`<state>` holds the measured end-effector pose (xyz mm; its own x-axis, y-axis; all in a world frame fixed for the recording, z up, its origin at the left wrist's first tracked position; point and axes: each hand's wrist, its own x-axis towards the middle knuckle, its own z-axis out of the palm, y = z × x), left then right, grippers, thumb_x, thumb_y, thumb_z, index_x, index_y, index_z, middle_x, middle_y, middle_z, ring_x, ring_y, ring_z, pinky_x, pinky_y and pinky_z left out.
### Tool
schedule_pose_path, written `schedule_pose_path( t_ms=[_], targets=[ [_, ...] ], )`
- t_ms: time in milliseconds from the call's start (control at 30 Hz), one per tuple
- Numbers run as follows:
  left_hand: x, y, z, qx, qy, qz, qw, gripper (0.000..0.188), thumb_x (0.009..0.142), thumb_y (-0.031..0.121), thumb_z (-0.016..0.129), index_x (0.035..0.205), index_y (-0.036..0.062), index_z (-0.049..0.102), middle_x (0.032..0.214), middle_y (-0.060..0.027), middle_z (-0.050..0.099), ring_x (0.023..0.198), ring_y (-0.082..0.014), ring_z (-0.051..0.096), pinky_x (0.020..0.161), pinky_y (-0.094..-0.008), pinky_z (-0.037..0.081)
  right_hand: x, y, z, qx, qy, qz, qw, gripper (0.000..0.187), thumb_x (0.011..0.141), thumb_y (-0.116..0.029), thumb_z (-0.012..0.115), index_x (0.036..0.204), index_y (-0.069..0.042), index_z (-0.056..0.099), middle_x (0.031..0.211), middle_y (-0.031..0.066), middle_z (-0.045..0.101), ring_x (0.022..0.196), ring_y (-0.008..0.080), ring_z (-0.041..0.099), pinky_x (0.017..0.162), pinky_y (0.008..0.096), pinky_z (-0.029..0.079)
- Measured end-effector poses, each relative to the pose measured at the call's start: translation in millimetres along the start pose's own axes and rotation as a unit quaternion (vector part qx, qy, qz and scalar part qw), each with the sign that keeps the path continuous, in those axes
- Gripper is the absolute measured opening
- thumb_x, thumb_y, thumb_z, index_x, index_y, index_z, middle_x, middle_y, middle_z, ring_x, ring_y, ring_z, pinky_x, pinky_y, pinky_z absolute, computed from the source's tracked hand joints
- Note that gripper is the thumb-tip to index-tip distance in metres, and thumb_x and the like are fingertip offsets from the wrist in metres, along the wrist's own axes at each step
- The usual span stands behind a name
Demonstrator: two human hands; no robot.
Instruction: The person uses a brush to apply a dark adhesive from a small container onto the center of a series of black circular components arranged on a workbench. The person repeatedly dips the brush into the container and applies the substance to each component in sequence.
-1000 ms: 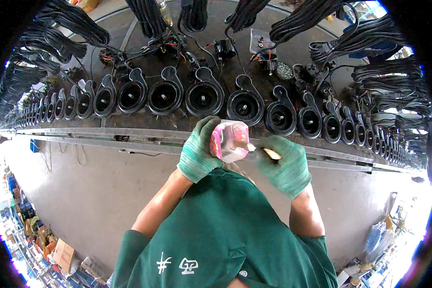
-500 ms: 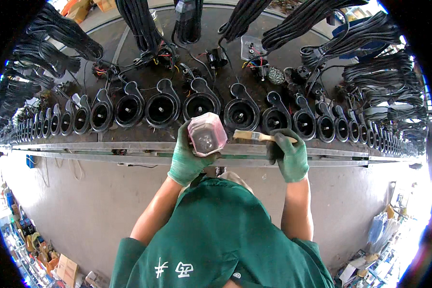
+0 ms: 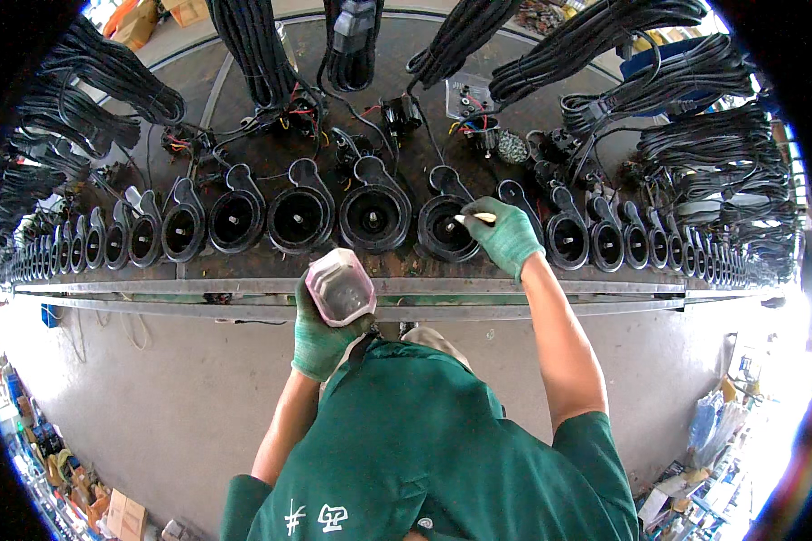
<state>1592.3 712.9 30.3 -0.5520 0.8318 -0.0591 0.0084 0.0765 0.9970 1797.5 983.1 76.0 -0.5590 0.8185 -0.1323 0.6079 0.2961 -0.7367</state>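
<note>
My left hand (image 3: pixel 316 338), in a green glove, is closed around a clear, pink-tinged plastic tub (image 3: pixel 341 288) held before the bench edge. The tub tilts so that its inside shows; a little clear or pale stuff seems to lie at the bottom. My gloved right hand (image 3: pixel 507 236) grips a paintbrush (image 3: pixel 480 217) by its pale wooden handle. That hand is over the right rim of a round black pump-like housing (image 3: pixel 444 242) with a small shaft at its centre. The bristles are hard to make out, and I cannot tell whether they touch the housing.
More black housings, such as this one (image 3: pixel 374 236), stand in a long row along the metal bench edge (image 3: pixel 244 287). Behind them are small motors with wires (image 3: pixel 400 115), a clear lidded box (image 3: pixel 467 95), a dish of small grey pieces (image 3: pixel 512 148) and bundled black cables (image 3: pixel 253 54).
My right hand has carried the brush from above the bench edge, forward and left, to a housing. My left hand has drawn the tub back and slightly left.
</note>
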Motion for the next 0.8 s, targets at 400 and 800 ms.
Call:
schedule_pose_path(
  t_ms=[400,800],
  targets=[
    [-18,2,-18,-0.003,0.016,-0.019,1.000,0.100,0.068,0.002,0.092,0.146,0.0113,0.031,0.136,-0.0070,0.054,0.122,-0.0212,0.057,0.104,-0.0369,0.051,14,-21,-4,-0.123,-0.178,0.008,0.976,0.018,0.092,-0.017,0.073,0.108,-0.007,0.071,0.099,0.0130,0.077,0.090,0.0228,0.072,0.084,0.0349,0.055],
    [-17,-12,-14,0.109,-0.054,0.104,0.987,0.104,0.068,0.015,0.097,0.148,0.0076,0.031,0.140,-0.0094,0.055,0.128,-0.0228,0.055,0.110,-0.0387,0.046,-53,-14,-64,0.109,0.039,0.059,0.991,0.014,0.098,-0.009,0.069,0.111,-0.006,0.071,0.083,0.0013,0.065,0.073,0.0087,0.058,0.064,0.0249,0.048]
  ],
)
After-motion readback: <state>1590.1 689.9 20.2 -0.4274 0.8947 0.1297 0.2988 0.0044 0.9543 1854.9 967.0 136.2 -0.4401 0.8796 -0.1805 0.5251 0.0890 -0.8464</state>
